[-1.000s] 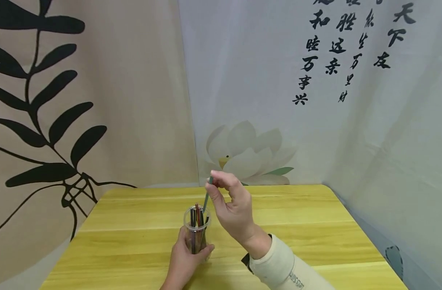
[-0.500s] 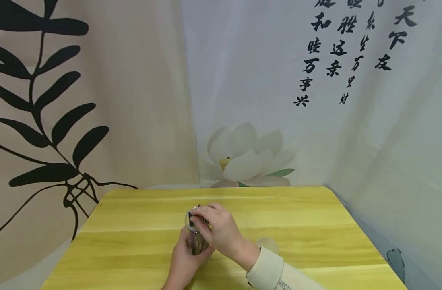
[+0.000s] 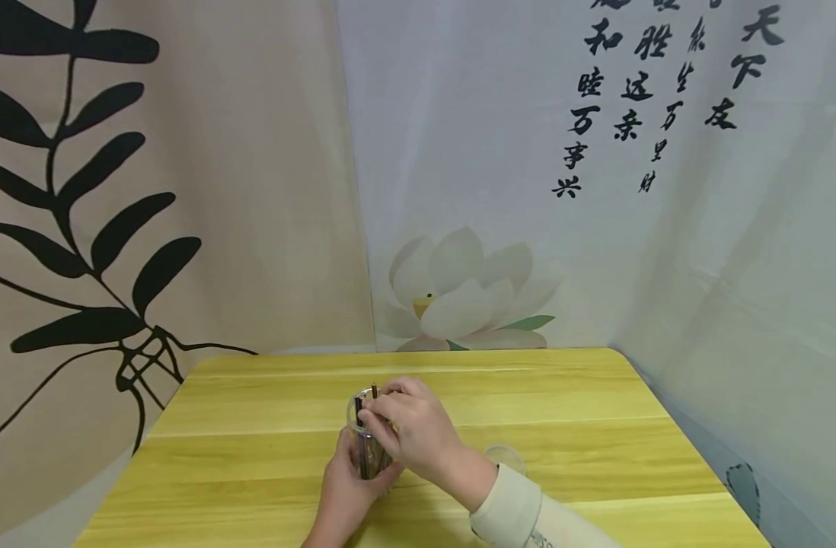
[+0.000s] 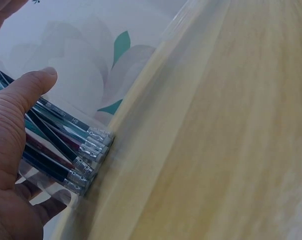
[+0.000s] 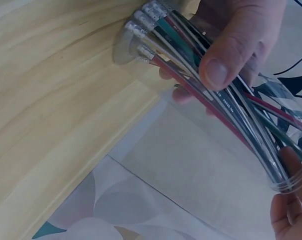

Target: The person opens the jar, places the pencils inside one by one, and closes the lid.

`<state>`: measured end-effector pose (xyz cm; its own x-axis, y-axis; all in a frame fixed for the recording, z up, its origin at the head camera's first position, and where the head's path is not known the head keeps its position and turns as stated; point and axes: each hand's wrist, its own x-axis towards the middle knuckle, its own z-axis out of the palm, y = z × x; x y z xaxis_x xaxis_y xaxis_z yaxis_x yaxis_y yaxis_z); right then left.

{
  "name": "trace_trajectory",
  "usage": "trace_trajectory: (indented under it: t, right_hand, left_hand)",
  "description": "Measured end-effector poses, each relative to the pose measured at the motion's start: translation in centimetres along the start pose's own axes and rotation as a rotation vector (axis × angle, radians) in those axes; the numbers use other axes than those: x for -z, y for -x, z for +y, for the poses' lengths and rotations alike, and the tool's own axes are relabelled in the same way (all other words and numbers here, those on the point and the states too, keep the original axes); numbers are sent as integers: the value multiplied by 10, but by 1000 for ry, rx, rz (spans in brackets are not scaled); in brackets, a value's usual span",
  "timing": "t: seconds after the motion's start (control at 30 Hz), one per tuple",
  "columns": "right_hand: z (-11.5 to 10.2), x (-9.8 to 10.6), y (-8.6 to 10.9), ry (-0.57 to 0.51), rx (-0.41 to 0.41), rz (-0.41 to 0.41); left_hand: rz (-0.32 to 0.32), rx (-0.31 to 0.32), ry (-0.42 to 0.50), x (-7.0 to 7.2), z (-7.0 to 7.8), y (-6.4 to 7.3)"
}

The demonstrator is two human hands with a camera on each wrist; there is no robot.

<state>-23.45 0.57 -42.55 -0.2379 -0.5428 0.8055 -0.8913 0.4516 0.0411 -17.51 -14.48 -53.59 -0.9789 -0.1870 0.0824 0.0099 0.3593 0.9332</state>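
Observation:
My left hand [image 3: 348, 483] grips a clear plastic cup [image 3: 351, 415] low on its side, above the front part of the table. Several pencils [image 5: 205, 95] in dark, red and green stand inside, their metal-capped eraser ends [image 4: 93, 147] at the bottom. At the mouth of the cup is my right hand [image 3: 418, 422], fingers bent over the rim. One fingertip [image 5: 290, 160] reaches in among the upper pencil ends, as the right wrist view shows. Whether it pinches a pencil is hidden.
A clear round lid [image 3: 505, 457] lies on the wooden table [image 3: 596, 426], partly behind the right forearm. Behind the table's far edge hangs a printed cloth backdrop [image 3: 473, 152] with a lotus, leaves and writing.
One second ago my right hand held a teal pencil by its upper end, raised above the cup. It has come down to the cup's mouth. My left hand keeps its grip.

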Motion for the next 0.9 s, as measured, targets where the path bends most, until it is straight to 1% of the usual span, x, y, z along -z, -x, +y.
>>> trace_trajectory:
  t: [0.13, 0.27, 0.4, 0.63, 0.8, 0.9]
  right_hand:
    - [0, -1, 0, 17, 20, -1]
    - [-1, -1, -2, 35, 43, 7]
    - [-2, -1, -2, 39, 49, 5]
    - [-3, 0, -5, 60, 31, -36]
    - [-5, 4, -8, 56, -14, -94]
    - [-5, 6, -10, 48, -32, -115]
  left_hand:
    - [4, -1, -16, 0, 0, -1]
    - [-11, -12, -3, 1, 0, 0]
    - [-27, -18, 11, 1, -1, 0]
    - [-25, -24, 6, 1, -3, 0]
    - [-23, -23, 10, 1, -3, -1]
    - [-24, -22, 14, 1, -3, -1]
